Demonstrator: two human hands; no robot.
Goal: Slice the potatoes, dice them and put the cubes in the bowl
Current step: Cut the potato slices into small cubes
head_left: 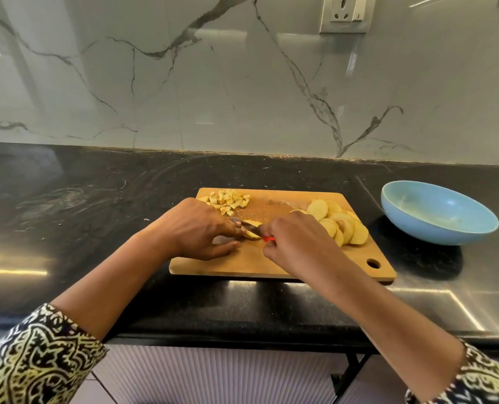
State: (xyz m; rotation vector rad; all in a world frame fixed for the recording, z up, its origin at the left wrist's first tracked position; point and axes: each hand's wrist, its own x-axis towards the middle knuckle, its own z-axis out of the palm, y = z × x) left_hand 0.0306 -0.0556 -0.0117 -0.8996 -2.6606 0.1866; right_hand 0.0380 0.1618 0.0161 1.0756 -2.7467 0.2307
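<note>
Roughly midway, by the look of it: slicing seems finished, dicing is under way, and nothing has reached the bowl. A small heap of pale yellow potato cubes sits at the far left corner of the rectangular wooden cutting board. A larger fanned stack of round potato slices waits uncut on the board's right side. Between them, the left hand curls its fingers over a potato slice, pinning it to the board; with the fingertips mostly hidden, it could be two slices stacked. The right hand is wrapped round a small red-handled knife, its blade laid across that slice. The shallow light-blue bowl stands on the black stone counter just beside the board's right edge, holding no cubes. Most slices remain to dice, and then every cube needs moving.
</note>
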